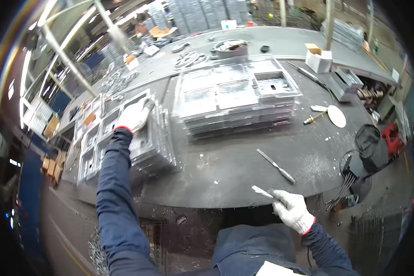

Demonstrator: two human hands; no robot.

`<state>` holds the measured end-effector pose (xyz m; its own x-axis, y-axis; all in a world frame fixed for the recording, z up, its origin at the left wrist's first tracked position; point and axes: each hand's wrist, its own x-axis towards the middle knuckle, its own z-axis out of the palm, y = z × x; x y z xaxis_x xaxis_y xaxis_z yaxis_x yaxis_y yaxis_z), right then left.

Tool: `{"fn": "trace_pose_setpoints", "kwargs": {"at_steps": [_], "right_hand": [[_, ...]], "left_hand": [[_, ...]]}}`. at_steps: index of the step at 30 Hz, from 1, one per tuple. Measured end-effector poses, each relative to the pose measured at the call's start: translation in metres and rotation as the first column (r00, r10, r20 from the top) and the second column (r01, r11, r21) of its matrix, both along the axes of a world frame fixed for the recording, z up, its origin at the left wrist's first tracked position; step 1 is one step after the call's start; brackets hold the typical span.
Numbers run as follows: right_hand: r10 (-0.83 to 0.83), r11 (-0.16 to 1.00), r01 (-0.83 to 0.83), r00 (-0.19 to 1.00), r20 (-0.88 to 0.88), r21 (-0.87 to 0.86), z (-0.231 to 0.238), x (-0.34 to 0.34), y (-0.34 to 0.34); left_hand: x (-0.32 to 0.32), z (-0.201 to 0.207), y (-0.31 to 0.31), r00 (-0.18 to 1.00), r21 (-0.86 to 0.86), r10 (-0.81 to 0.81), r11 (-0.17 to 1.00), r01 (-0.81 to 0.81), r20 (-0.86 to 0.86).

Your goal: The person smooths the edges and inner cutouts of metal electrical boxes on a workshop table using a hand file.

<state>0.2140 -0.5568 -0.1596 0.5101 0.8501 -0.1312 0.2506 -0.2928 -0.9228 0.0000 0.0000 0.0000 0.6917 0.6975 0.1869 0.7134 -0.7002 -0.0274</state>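
No legible lettering anywhere

Bright tube lights (78, 28) slanted across the upper left of the frame, near a pale post (70, 60). A dark table (193, 188) filled the middle, greyish floor (62, 221) showed at lower left, and a red stool (392, 140) stood near the right edge.

Comes to two gloved hands: one left hand (137, 115), one right hand (292, 211). Includes one blade (261, 191), one file (277, 167), one long tool (310, 76), one white disc (337, 117), one open carton (318, 61), one metal box (345, 86), one round tub (231, 52) and one red stool (393, 140). Adds at least two stacks of frames, one left stack (157, 154) and one middle stack (239, 117), with layers too blurred to count.
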Motion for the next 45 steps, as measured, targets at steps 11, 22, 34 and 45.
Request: {"fn": "trace_pose_setpoints", "kwargs": {"at_steps": [11,22,34,45], "right_hand": [[-0.185,0.934,-0.091,0.705,0.685,0.346,-0.009,0.034,0.042],[-0.010,0.969,-0.194,0.590,0.807,0.154,-0.018,0.031,0.061],[-0.297,0.907,0.068,0.802,0.518,0.414,0.012,0.027,0.053],[-0.202,0.856,-0.058,0.877,0.436,0.513,0.000,-0.051,0.091]], "left_hand": [[0.301,0.001,-0.139,0.918,-0.074,-0.383,0.917,0.391,0.103],[0.376,0.006,-0.159,0.908,-0.032,-0.196,0.974,0.223,0.370],[0.121,-0.052,-0.243,0.330,0.161,-0.286,0.920,0.357,0.900],[0.013,-0.142,-0.261,0.707,-0.137,-0.075,0.961,0.239,0.703]]}}
